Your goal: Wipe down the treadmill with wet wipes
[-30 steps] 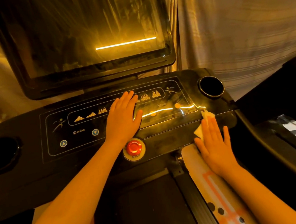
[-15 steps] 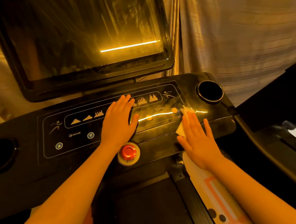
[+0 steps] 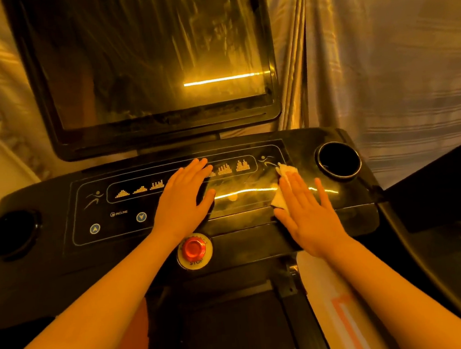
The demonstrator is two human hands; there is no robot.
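While the right hand (image 3: 310, 214) lies flat on it with fingers straight and slightly spread, the wipe (image 3: 286, 170) is pressed to the right part of the treadmill's console (image 3: 58, 221). Its crumpled top pokes out past the fingertips, just beside a running-figure icon, and one corner shows at the thumb side. A cup holder (image 3: 338, 160) lies near, to the right of the wipe. The left hand (image 3: 182, 200) rests palm down on the middle of the panel, fingers straight and close together, holding nothing and covering part of a row of bar icons. Just below its wrist sits a red stop button (image 3: 194, 249). A second cup holder (image 3: 11, 234) is at the far left. A dark, streaked screen (image 3: 149, 60) stands tilted behind the console, with a curtain (image 3: 382, 59) beyond. The belt (image 3: 226, 331) lies below, between the forearms.
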